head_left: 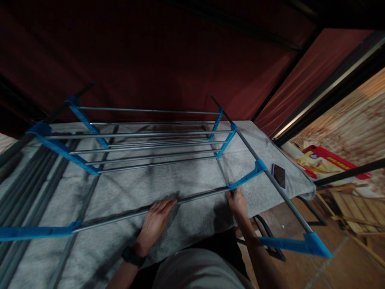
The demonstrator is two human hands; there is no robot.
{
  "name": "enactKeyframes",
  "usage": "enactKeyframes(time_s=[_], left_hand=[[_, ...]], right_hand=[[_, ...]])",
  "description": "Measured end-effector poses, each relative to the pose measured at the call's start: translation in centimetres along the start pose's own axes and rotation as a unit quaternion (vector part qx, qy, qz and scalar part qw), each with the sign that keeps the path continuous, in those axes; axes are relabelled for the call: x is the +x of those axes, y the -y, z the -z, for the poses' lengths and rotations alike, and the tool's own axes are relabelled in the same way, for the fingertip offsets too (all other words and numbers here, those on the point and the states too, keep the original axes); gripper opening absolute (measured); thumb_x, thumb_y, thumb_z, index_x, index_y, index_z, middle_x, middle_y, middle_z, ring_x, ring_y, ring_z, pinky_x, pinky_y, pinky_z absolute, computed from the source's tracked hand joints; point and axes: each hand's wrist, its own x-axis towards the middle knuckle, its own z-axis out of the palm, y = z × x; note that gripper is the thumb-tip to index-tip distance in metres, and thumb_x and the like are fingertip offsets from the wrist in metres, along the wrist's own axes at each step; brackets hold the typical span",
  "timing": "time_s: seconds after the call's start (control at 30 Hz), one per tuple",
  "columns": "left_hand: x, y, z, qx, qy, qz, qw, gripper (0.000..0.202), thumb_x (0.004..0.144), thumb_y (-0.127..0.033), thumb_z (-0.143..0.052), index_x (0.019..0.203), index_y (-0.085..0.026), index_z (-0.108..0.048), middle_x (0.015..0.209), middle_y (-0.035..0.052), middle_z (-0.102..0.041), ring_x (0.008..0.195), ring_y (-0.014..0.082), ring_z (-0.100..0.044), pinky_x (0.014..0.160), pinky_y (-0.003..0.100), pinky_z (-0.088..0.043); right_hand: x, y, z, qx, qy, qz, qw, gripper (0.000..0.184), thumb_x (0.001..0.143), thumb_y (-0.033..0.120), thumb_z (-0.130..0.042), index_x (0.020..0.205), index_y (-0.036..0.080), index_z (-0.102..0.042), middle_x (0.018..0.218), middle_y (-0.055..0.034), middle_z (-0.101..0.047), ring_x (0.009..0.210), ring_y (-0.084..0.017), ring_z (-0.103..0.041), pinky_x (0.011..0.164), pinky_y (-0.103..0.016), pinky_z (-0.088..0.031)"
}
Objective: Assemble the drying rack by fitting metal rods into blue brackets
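Note:
My left hand (pixel 159 216), a dark watch on its wrist, has its fingers closed over the middle of a thin grey metal tube (pixel 201 196). This tube runs across the front of a partly assembled rack. At its right end my right hand (pixel 237 202) pinches the lower tip of a blue plastic bracket (pixel 248 176); the fingertips are partly hidden there. The bracket clips onto a long side pole (pixel 275 184). Another blue bracket (pixel 39 232) meets the tube's left end. Farther back, several cross tubes (pixel 150 134) span between blue brackets.
Under the rack lies a grey fleecy cloth (pixel 192 224) on a table. Loose grey tubes (pixel 33 188) are piled at the left. A phone (pixel 279 176) rests near the right edge. Beyond are a red-and-yellow package (pixel 327 162), a wooden slatted seat (pixel 357 208) and a dark red curtain (pixel 150 60).

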Motion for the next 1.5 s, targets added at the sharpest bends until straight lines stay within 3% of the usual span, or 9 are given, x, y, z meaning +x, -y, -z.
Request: enactKeyframes(time_s=[0.43,0.63,0.87,1.0,1.1,1.23,1.37,1.43,1.5], left_hand=[[0.2,-0.1,0.6,-0.044,0.018,0.019,0.999,0.059,0.089,-0.002,-0.041,0.137,-0.026,-0.068,0.128,0.0068,-0.074,0.116,0.0231,-0.07,0.103,0.042,-0.056],[0.2,-0.4,0.3,-0.035,0.007,0.027,0.999,0.055,0.094,-0.004,-0.039,0.135,-0.025,-0.068,0.125,0.0067,-0.075,0.116,0.0232,-0.07,0.105,0.043,-0.055],[0.8,-1.0,1.3,-0.044,0.015,0.014,0.999,0.054,0.095,-0.003,-0.039,0.136,-0.025,-0.067,0.125,0.0083,-0.074,0.113,0.0231,-0.07,0.103,0.044,-0.056],[0.4,-1.7,2.1,-0.042,-0.022,0.033,0.998,0.043,0.102,-0.014,-0.043,0.137,-0.026,-0.066,0.132,0.0088,-0.071,0.121,0.0235,-0.065,0.109,0.045,-0.051],[-1.8,-1.7,3.0,-0.026,-0.079,0.101,0.991,0.037,0.105,-0.019,-0.044,0.131,-0.026,-0.069,0.126,0.0088,-0.071,0.117,0.0228,-0.065,0.108,0.044,-0.05],[-6.9,0.2,4.9,0.017,-0.209,0.283,0.936,0.029,0.104,-0.024,-0.043,0.113,-0.022,-0.071,0.109,0.009,-0.069,0.106,0.0239,-0.064,0.097,0.041,-0.054],[-11.5,3.2,7.6,0.048,-0.356,0.447,0.819,0.018,0.098,-0.026,-0.049,0.11,-0.02,-0.06,0.109,0.0108,-0.063,0.106,0.0259,-0.062,0.096,0.044,-0.055],[-12.5,4.8,8.6,0.041,-0.38,0.488,0.785,0.03,0.092,-0.024,-0.053,0.121,-0.018,-0.056,0.116,0.013,-0.062,0.11,0.027,-0.061,0.098,0.046,-0.055],[-12.6,6.2,9.1,-0.001,-0.358,0.501,0.788,0.039,0.087,-0.023,-0.054,0.126,-0.017,-0.056,0.119,0.0132,-0.063,0.11,0.0267,-0.063,0.099,0.045,-0.055]], right_hand=[[-0.3,0.6,0.4,0.005,0.0,-0.015,1.0,0.036,0.093,0.04,-0.045,0.119,0.018,-0.058,0.111,-0.0132,-0.068,0.105,-0.028,-0.064,0.096,-0.042,-0.051],[-0.3,0.8,0.5,0.011,0.01,-0.015,1.0,0.043,0.095,0.042,-0.041,0.125,0.015,-0.056,0.117,-0.0174,-0.067,0.112,-0.03,-0.063,0.098,-0.043,-0.051],[-0.1,0.8,0.4,0.002,0.019,-0.03,0.999,0.045,0.094,0.046,-0.039,0.121,0.015,-0.056,0.115,-0.0182,-0.066,0.11,-0.032,-0.063,0.099,-0.046,-0.05],[-0.2,0.3,0.6,-0.006,0.028,-0.027,0.999,0.044,0.093,0.05,-0.037,0.115,0.018,-0.057,0.108,-0.0158,-0.066,0.104,-0.031,-0.064,0.093,-0.045,-0.051],[-0.2,-0.9,0.7,-0.038,0.051,-0.043,0.997,0.046,0.091,0.057,-0.038,0.107,0.019,-0.059,0.1,-0.0158,-0.066,0.096,-0.032,-0.065,0.086,-0.046,-0.052],[0.6,-3.0,0.4,-0.076,0.09,-0.054,0.991,0.049,0.089,0.063,-0.04,0.1,0.021,-0.063,0.088,-0.0152,-0.064,0.083,-0.035,-0.064,0.073,-0.048,-0.053],[0.9,-3.5,0.5,-0.096,0.107,-0.036,0.989,0.05,0.089,0.064,-0.04,0.099,0.022,-0.066,0.085,-0.0165,-0.064,0.079,-0.037,-0.065,0.069,-0.051,-0.052],[0.9,-3.1,1.0,-0.1,0.104,-0.032,0.989,0.051,0.089,0.064,-0.04,0.1,0.023,-0.068,0.082,-0.0162,-0.063,0.077,-0.038,-0.065,0.068,-0.052,-0.052],[0.8,-2.5,1.4,-0.091,0.101,-0.013,0.991,0.05,0.088,0.063,-0.042,0.101,0.023,-0.069,0.077,-0.0151,-0.063,0.074,-0.038,-0.065,0.067,-0.052,-0.052]])
